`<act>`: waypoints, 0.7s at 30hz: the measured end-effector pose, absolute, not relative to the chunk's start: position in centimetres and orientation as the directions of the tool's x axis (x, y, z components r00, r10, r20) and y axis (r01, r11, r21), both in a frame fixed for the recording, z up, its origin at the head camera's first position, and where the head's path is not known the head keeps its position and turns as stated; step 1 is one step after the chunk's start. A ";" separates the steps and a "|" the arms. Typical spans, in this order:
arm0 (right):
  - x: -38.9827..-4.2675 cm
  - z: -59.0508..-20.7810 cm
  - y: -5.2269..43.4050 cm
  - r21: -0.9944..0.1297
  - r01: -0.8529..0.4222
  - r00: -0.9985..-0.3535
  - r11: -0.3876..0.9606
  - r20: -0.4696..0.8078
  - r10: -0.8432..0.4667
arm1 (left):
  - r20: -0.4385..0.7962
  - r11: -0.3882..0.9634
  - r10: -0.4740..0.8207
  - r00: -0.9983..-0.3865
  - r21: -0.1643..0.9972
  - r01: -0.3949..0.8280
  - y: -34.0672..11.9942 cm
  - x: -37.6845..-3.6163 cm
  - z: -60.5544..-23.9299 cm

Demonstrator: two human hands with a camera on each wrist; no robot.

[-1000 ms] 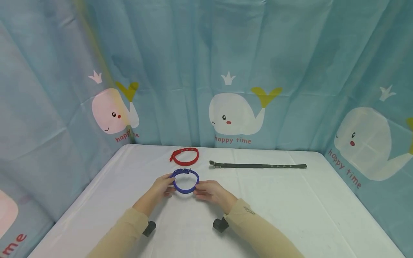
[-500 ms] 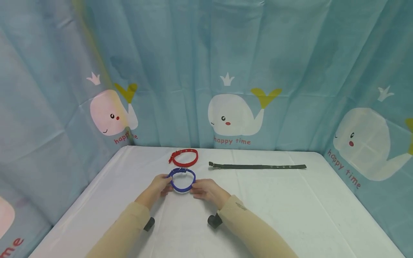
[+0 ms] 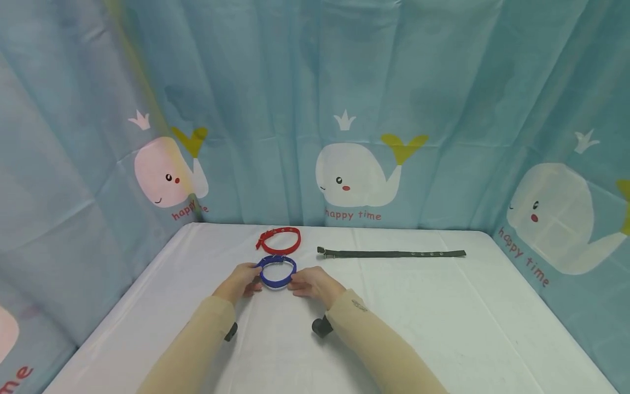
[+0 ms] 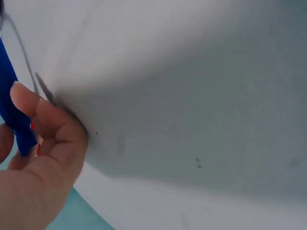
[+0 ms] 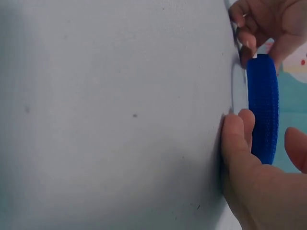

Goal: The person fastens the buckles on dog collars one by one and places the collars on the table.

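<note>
Blue buckled collar [image 3: 275,284] between two hands
We see the left hand [image 3: 239,282] pinching its left side; whether the right hand [image 3: 315,284], touching opposite, pinches, we cannot tell. Uneven grip could tip it against the red collar [image 3: 283,252] just beyond.

Ribbed, woven-looking blue collar [image 5: 263,110], creased cloth curtain [image 3: 443,82], matt white tablecloth [image 3: 418,306]

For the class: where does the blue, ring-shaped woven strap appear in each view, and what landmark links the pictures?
Head: blue, ring-shaped woven strap, left of centre, below mid-height.
Left wrist: strap at the left edge, partly cut off.
Right wrist: strap right of centre, seen as a tall band.
Shared landmark: the person's left hand, at the strap in every view.
</note>
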State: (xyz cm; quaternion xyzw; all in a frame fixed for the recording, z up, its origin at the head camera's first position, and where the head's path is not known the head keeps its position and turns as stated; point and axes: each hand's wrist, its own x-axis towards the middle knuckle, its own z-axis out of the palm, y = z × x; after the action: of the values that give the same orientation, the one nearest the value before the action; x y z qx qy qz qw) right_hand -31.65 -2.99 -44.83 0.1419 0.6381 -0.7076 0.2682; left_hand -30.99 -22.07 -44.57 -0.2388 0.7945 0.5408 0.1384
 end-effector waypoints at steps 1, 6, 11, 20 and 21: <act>-31.7 -44.8 -3.0 -0.827 0.561 -0.815 -0.044 -0.543 -0.203 | -0.477 0.315 -0.230 -0.848 0.788 -0.528 -22.0 -31.1 -44.6; -31.8 -44.6 -2.9 -0.826 0.563 -0.808 -0.031 -0.542 -0.230 | -0.481 0.349 -0.231 -0.845 0.770 -0.534 -21.6 -31.5 -44.6; -31.9 -44.7 -2.9 -0.825 0.565 -0.800 0.002 -0.549 -0.241 | -0.502 0.338 -0.216 -0.837 0.766 -0.546 -21.5 -31.3 -44.1; -31.9 -44.9 -2.7 -0.829 0.558 -0.800 0.030 -0.547 -0.245 | -0.496 0.339 -0.232 -0.837 0.765 -0.548 -21.3 -31.0 -43.8; -31.9 -44.9 -2.7 -0.830 0.557 -0.801 0.031 -0.546 -0.246 | -0.495 0.342 -0.235 -0.837 0.764 -0.548 -21.3 -31.0 -43.9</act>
State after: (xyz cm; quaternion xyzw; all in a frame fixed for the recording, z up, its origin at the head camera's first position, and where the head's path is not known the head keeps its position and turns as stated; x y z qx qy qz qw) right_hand -31.93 -2.71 -44.94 0.1185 0.6555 -0.6861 0.2925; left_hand -31.00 -21.35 -43.87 -0.2429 0.8051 0.5197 0.1506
